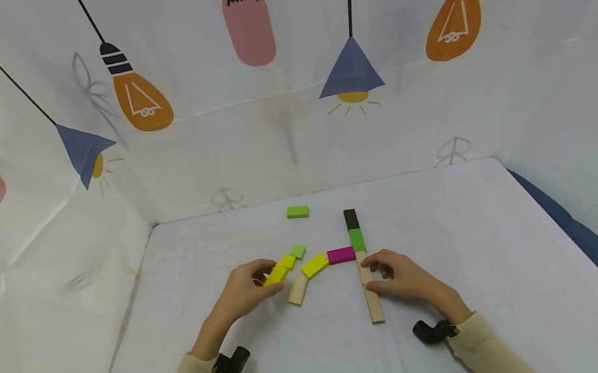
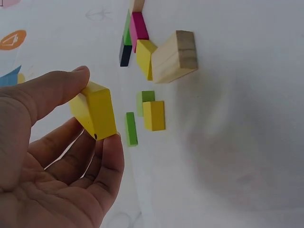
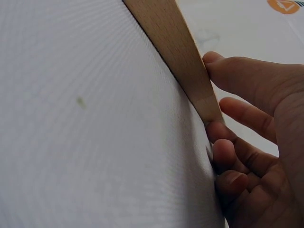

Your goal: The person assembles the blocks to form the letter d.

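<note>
My left hand (image 1: 265, 282) pinches a yellow block (image 2: 95, 111) between thumb (image 2: 61, 85) and fingertip (image 2: 111, 149), lifted slightly off the white table (image 1: 461, 232). My right hand (image 1: 377, 273) grips a long natural wooden strip (image 1: 375, 306) from its right side; thumb (image 3: 242, 76) and curled fingers (image 3: 225, 152) press against its edge (image 3: 183, 61). The strip lies flat in line with a green block (image 1: 357, 239) and a dark block (image 1: 350, 218). A magenta block (image 1: 341, 255) and another yellow block (image 1: 315, 265) branch off to the left.
A short wooden block (image 1: 298, 289), a small yellow block (image 1: 288, 261) and a small green block (image 1: 298, 251) lie near my left hand. One green block (image 1: 298, 212) sits alone farther back. Printed fabric walls (image 1: 282, 84) enclose the table on three sides.
</note>
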The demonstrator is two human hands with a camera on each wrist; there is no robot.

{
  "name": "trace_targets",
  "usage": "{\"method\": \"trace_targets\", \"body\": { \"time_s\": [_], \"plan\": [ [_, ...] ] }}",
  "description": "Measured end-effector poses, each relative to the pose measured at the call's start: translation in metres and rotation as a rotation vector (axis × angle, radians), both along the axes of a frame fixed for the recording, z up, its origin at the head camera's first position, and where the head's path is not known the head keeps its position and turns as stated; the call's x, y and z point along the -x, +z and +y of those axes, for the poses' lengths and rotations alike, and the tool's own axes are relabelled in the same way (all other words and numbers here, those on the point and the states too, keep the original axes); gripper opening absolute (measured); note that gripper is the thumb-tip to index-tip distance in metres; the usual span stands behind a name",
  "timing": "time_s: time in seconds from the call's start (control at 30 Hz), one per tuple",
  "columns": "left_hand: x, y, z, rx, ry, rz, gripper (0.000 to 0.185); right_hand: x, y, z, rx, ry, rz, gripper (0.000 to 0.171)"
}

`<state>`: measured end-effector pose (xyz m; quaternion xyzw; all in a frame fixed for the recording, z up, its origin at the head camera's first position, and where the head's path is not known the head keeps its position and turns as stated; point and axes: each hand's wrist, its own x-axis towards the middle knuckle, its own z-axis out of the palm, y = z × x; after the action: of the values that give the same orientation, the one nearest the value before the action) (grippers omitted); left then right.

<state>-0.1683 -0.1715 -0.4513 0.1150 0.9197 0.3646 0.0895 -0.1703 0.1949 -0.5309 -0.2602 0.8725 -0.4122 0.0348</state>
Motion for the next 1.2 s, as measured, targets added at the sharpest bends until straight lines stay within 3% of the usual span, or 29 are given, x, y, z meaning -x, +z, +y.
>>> {"method": "trace_targets", "body": {
  "time_s": [0.63,0.9,1.07,1.2],
  "plan": [
    [-0.039,-0.024,-0.008,-0.009,0.126,-0.013,0.043,0.000,-0.001,-0.001,0.012,0.001,0.025,0.044],
    [-0.046,-0.041,-0.002,0.029,0.230,-0.037,0.042,0.001,-0.001,-0.003,0.007,-0.001,0.038,0.043],
    [-0.048,-0.045,0.003,0.054,0.257,-0.061,0.045,0.000,-0.001,-0.004,0.007,0.006,0.073,0.044],
    [-0.049,-0.048,0.006,0.085,0.263,-0.039,0.045,0.000,-0.001,-0.004,0.006,0.001,0.082,0.044]
  ]
}}
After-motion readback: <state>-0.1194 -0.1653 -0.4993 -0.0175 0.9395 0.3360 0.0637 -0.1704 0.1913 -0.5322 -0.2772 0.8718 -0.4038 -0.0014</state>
